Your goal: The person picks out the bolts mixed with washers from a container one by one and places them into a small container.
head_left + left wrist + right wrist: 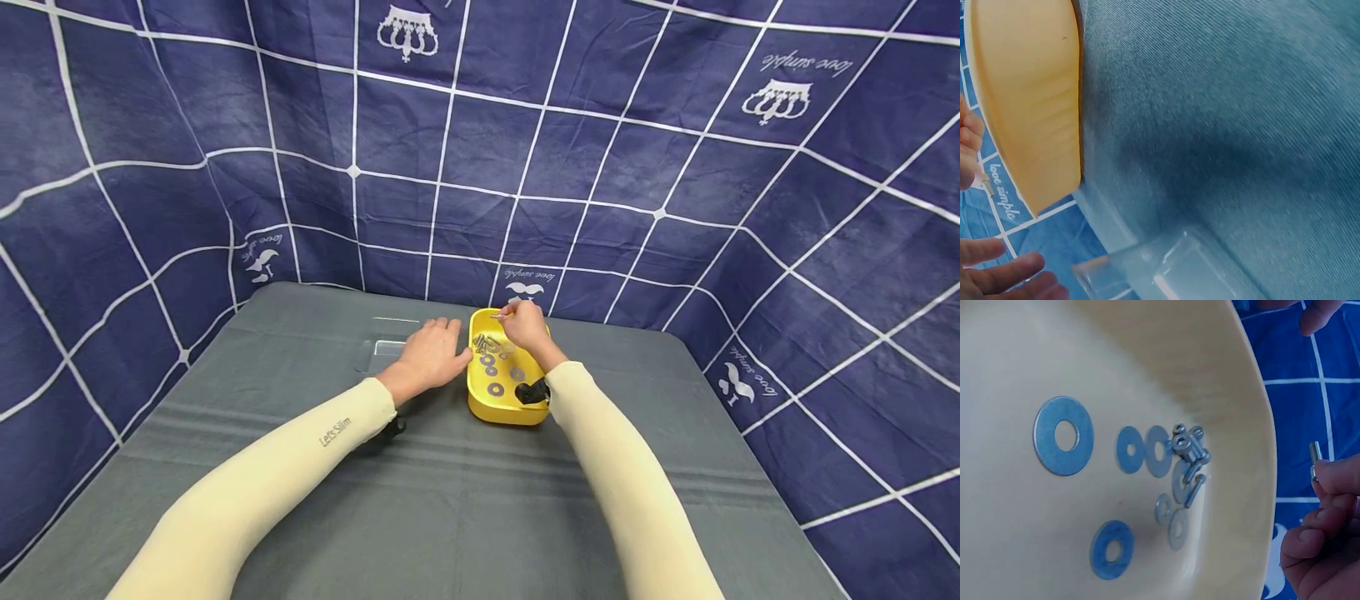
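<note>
My right hand pinches a small metal screw between thumb and forefinger, its threaded end showing. The hand is over the far right part of a yellow bin. Inside the bin, metal washers of different sizes lie scattered beside a small heap of socket-head screws. To the left of the bin is my left hand, fingers extended, thumb close to the bin's left rim; whether it touches cannot be seen. In the left wrist view its fingertips grip nothing.
A clear plastic box stands on the grey tabletop, left of and partly behind the left hand. A blue checked curtain hangs along the far edge and both sides.
</note>
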The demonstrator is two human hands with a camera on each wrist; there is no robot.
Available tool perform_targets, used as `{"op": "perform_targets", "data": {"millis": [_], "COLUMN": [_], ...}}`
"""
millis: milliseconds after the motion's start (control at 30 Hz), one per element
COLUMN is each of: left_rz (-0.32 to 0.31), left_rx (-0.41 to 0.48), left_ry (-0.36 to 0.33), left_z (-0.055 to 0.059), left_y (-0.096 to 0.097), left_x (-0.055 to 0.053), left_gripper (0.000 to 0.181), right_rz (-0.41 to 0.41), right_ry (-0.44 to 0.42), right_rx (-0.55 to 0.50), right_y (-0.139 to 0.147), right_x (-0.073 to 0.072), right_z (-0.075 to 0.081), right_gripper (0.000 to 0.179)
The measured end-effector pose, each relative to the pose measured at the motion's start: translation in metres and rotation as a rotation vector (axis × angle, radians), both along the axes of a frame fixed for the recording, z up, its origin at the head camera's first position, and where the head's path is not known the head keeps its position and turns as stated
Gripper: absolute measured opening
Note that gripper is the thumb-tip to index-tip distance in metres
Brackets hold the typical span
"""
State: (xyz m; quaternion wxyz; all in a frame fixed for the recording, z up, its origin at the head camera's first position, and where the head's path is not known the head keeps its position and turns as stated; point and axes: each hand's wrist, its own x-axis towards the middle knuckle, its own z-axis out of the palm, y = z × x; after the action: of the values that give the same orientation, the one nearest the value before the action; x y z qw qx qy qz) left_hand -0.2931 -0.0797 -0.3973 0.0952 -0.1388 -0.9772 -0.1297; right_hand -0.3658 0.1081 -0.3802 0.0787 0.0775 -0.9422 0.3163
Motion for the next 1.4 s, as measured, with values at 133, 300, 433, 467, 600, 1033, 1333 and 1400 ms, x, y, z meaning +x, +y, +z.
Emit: {"op": "perform_targets", "data": {"millis": [133,300,433,467,600,1033,1333,1400], "left_rz": [0.004,0.014,0.027,0.032,0.042,0.06,0.104,0.111], "left_rx": [-0.013,-0.037,-0.055,-0.058,-0.054,-0.037,-0.01,-0.001], "left_ry": [0.016,0.017,0.034,0.038,0.055,0.074,0.045,0.044], "left_z": [0.003,0.005,0.006,0.006,0.006,-0.004,-0.016,-0.017], "left_y": [-0.008,-0.018,-0.031,-0.034,-0.047,-0.089,-0.118,-0.123], "left_x": [0.004,0.007,0.009,0.01,0.014,0.017,0.015,0.014], "left_gripper": [0.057,0.061,0.061,0.06,0.059,0.058,0.058,0.058], "right_rz": [0.012,0.031,0.087,0.102,0.136,0.189,0.21,0.215], "right_ry": [-0.001,-0.013,0.002,0.006,0.011,0.051,0.039,0.04], "right_rx": [-0.006,-0.029,-0.043,-0.043,-0.059,-0.05,-0.049,-0.051], "right_y": [-0.002,-0.004,-0.009,-0.01,-0.015,-0.031,-0.044,-0.046], "right_x": [0.003,0.005,0.006,0.006,0.007,0.015,0.019,0.02], "right_z": [0.006,0.011,0.014,0.015,0.02,0.028,0.03,0.031], "right_gripper": [0.015,0.015,0.015,0.015,0.015,0.014,0.013,0.013]}}
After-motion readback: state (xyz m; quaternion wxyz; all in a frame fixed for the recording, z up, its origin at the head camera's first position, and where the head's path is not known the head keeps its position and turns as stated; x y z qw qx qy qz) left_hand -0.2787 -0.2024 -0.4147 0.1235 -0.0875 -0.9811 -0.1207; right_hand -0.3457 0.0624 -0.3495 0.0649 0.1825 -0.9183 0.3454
